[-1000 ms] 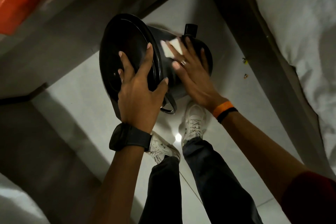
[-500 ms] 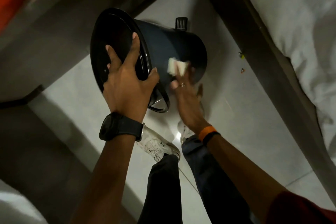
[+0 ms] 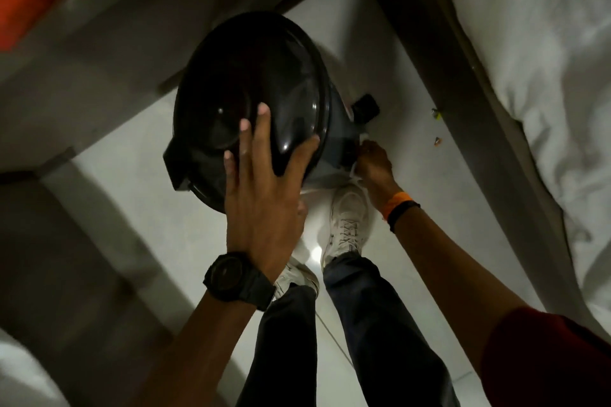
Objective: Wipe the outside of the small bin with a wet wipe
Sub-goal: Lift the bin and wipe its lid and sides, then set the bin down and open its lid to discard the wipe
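The small black bin (image 3: 231,76) is held up off the floor, tipped so its glossy lid faces me. My left hand (image 3: 264,188) spreads over the lid's lower edge and grips it. Behind the bin, my right hand (image 3: 373,162) presses the white wet wipe (image 3: 365,143) against the lower side wall near the base. Only a sliver of the wipe shows past the fingers. The bin's black foot pedal (image 3: 365,107) sticks out just above that hand.
A dark bed frame (image 3: 463,109) and white bedding (image 3: 535,59) run along the right. A grey cabinet (image 3: 99,59) stands on the left. My feet in white shoes (image 3: 347,221) are on the pale tiled floor below the bin. Two small scraps (image 3: 437,141) lie by the bed frame.
The bin has turned so its lid now faces me. My right hand has slid with the wipe from the upper side wall down to the base.
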`<state>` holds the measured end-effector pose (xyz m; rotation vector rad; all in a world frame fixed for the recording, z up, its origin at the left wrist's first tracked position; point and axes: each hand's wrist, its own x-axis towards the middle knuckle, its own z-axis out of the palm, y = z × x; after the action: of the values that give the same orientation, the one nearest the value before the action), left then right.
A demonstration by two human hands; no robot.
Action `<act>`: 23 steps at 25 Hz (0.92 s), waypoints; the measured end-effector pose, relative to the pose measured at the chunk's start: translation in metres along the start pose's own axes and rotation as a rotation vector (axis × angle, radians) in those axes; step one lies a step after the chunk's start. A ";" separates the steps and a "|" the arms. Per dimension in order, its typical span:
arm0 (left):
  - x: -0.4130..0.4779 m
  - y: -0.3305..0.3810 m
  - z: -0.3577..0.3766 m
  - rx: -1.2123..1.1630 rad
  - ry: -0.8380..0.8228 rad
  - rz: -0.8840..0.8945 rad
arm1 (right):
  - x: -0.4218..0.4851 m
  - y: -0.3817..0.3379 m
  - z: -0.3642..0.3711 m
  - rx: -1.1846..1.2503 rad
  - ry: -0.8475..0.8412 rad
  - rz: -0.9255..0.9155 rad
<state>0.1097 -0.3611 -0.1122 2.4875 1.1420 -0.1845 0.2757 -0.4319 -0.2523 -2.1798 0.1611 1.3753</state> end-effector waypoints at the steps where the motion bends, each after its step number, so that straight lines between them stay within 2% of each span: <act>1: -0.008 -0.006 0.006 0.062 0.006 0.076 | -0.005 0.004 0.006 -0.010 0.034 0.005; 4: -0.023 -0.036 0.020 0.185 0.016 0.232 | -0.017 0.013 0.024 0.080 0.033 -0.018; 7: -0.028 -0.077 0.026 0.286 -0.018 0.248 | -0.020 0.007 0.024 0.248 -0.020 0.012; 10: -0.028 -0.117 0.030 0.331 -0.028 0.313 | -0.021 -0.016 0.015 0.238 0.014 0.071; 14: -0.021 -0.164 0.029 0.481 -0.040 0.453 | -0.030 -0.075 0.012 0.292 0.147 -0.161; 16: -0.014 -0.184 0.023 0.534 -0.039 0.512 | -0.037 -0.102 0.019 0.321 0.088 -0.225; 18: -0.002 -0.201 0.013 0.565 -0.044 0.593 | -0.048 -0.115 0.032 0.251 0.023 -0.274; 21: 0.014 -0.215 -0.006 0.562 -0.100 0.692 | -0.064 -0.111 0.044 0.166 0.033 -0.317; 23: 0.014 -0.219 -0.012 0.564 -0.138 0.690 | -0.071 -0.104 0.044 0.174 0.039 -0.306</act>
<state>-0.0461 -0.2181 -0.1701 3.1258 0.1259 -0.5200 0.2465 -0.3355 -0.1649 -1.9909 -0.0370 1.1068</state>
